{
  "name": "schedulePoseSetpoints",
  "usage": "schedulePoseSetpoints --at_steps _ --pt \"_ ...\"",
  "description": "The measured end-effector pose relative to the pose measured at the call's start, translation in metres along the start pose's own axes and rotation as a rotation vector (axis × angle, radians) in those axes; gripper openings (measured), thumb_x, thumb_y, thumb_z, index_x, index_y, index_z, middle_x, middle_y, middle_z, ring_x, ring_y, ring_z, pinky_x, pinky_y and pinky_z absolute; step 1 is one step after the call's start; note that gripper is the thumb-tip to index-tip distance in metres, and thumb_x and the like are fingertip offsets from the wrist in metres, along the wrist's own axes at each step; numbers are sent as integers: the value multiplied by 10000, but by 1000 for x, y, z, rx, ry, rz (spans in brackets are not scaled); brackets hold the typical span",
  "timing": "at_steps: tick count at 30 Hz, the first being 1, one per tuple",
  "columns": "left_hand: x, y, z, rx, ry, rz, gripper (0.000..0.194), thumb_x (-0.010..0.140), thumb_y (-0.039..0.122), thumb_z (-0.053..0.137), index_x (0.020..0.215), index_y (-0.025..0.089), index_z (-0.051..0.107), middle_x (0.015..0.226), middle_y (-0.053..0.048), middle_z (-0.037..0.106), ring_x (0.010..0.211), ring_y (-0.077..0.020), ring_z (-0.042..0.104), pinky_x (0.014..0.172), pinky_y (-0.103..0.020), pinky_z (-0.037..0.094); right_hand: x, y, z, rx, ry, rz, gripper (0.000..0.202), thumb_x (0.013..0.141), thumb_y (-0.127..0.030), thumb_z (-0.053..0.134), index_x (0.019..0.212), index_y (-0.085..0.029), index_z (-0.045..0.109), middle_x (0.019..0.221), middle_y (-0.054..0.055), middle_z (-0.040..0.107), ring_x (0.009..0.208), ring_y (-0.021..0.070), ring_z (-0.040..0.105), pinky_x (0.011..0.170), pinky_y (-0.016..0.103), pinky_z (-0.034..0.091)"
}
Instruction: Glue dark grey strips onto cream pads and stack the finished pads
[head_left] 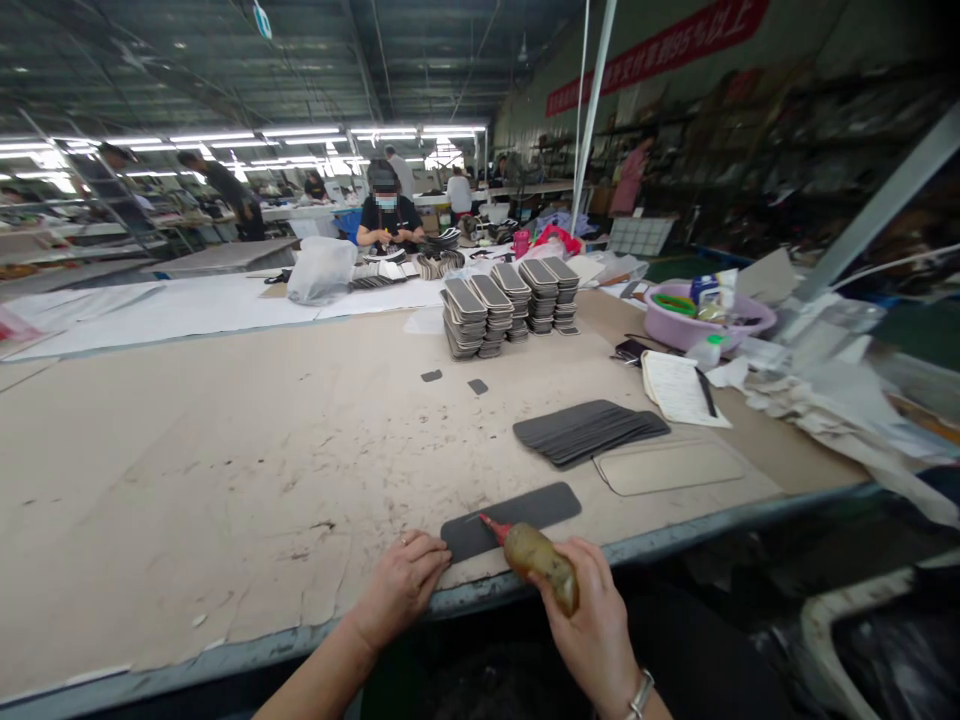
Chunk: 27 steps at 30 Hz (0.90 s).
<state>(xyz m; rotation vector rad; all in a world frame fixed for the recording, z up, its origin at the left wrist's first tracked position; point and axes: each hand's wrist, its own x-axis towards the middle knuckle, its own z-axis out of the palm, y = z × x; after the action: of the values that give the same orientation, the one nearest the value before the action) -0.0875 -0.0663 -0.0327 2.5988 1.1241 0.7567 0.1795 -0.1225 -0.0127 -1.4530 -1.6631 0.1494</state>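
Observation:
In the head view, my right hand [589, 620] is wrapped round a yellowish squeeze bottle [538, 560], probably for glue, with a red pointed nozzle. The nozzle tip rests on or just over a dark grey rounded panel [540, 508] lying at the table's front edge. My left hand [405, 580] has its fingers bent together over the panel's left end, gripping or pressing it. Right of and behind this panel lies a fanned pile of similar dark panels [581, 432]. Beside that pile is a beige panel [667, 468], lying flat.
Stacks of rounded panels [491, 310] stand farther back. Two small dark scraps [478, 386] lie before them. To the right are a notebook [679, 388] with a pen and a purple basin [660, 325] of supplies. A co-worker [386, 215] sits across the table [187, 450].

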Motion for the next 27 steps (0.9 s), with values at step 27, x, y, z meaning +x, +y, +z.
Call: schedulePoseSetpoints --at_steps 27 --pt "4 1 -3 72 27 92 234 895 162 429 940 188 658 918 -56 661 853 -153 603 796 -288 526 6 25 -31 -77 112 143 220 838 -278 527 1043 -216 475 998 86 510 934 226 534 835 422 498"
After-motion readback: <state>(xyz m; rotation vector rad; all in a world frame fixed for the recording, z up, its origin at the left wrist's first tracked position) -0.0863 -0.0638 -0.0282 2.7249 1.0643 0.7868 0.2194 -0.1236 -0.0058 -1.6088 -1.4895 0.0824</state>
